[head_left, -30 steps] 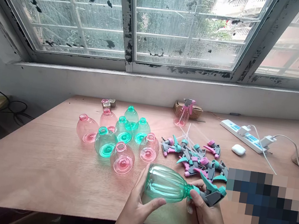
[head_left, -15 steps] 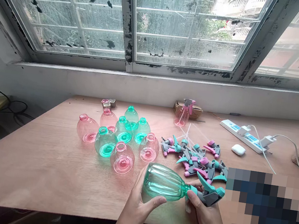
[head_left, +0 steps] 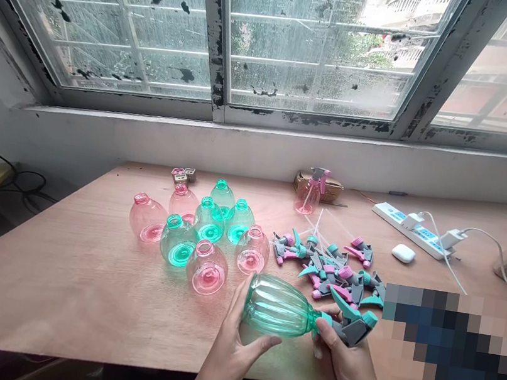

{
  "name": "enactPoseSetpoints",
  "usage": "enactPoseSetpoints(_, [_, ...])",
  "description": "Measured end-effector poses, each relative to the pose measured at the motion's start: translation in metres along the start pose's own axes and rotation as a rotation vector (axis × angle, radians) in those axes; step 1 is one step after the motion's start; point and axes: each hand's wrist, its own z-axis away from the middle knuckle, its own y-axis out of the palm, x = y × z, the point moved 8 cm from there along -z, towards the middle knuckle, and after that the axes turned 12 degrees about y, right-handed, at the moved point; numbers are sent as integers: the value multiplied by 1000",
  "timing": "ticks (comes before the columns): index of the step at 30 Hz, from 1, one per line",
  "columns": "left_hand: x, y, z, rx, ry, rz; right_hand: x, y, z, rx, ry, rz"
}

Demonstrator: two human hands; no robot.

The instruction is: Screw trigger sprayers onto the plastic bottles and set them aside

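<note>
A clear green spray bottle (head_left: 281,307) lies sideways in the air above the front of the table, its base to the left. My left hand (head_left: 235,340) is wrapped around the base end, thumb along the near side. At the neck, my right hand (head_left: 339,349) grips the turquoise collar with thumb and fingers. A grey and turquoise trigger sprayer head (head_left: 357,323) sits on the neck and points right. Behind it lies a pile of sprayer heads (head_left: 329,271) in grey, pink and turquoise, with thin white tubes.
Several green bottles (head_left: 209,224) and pink bottles (head_left: 207,269) without heads stand left of my hands. A pink spray bottle (head_left: 308,195) stands at the back by a cardboard box (head_left: 332,190). To the right are a power strip (head_left: 412,229), a white case (head_left: 403,253) and cables.
The bottle and both hands have shifted very slightly, with the sprayer head a little further left. The grip of both hands stays the same.
</note>
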Motion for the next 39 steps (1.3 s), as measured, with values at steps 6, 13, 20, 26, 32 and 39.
enactPoseSetpoints(6, [1, 1, 3, 10, -26, 28, 2, 3, 1, 17, -1, 7])
enactPoseSetpoints(13, [-1, 1, 0, 4, 10, 43, 2, 0, 0, 4, -21, 20])
enactPoseSetpoints(20, [-8, 3, 0, 28, 12, 35, 3, 2, 1, 12, -26, -8])
enactPoseSetpoints(26, [-7, 4, 1, 31, 0, 45, 1, 1, 0, 25, -17, -18])
enactPoseSetpoints(32, [-3, 4, 0, 23, -9, 43, 0, 1, 0, 38, -22, -4])
enactPoseSetpoints(39, [0, 4, 0, 33, -12, 57, 0, 0, -1, 32, -29, 0])
